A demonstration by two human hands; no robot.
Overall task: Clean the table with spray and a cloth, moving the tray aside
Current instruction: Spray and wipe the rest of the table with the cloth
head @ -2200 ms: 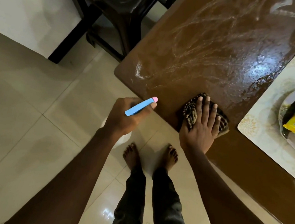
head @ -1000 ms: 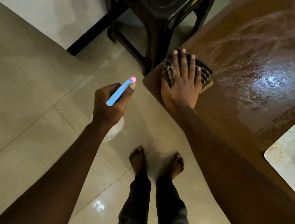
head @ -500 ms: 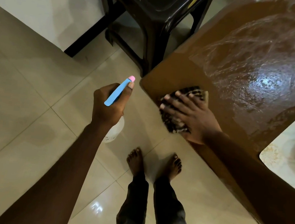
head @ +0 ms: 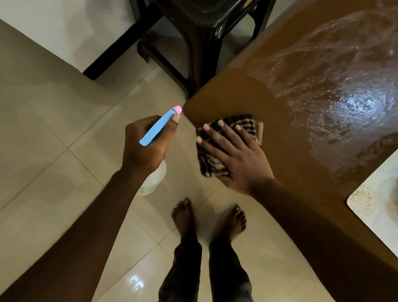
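Right hand [head: 238, 161] lay flat on cloth [head: 222, 144] at table [head: 285, 127] corner, tray [head: 375, 201] farther right; left hand [head: 146, 144] gripped sprayer [head: 159, 127].

Brown table [head: 288, 107]; dark-striped cloth [head: 213, 161]; blue, pink-tipped spray bottle [head: 157, 129].

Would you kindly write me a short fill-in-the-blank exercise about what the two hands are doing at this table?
1. The right hand presses flat on a striped ____ at the table's near corner.
2. The left hand holds a spray bottle with a blue trigger and a ____ nozzle tip.
3. The spray bottle is held over the ____, off the table's edge.
4. The tray lies at the ____ edge of the view.

Missing words: cloth; pink; floor; right
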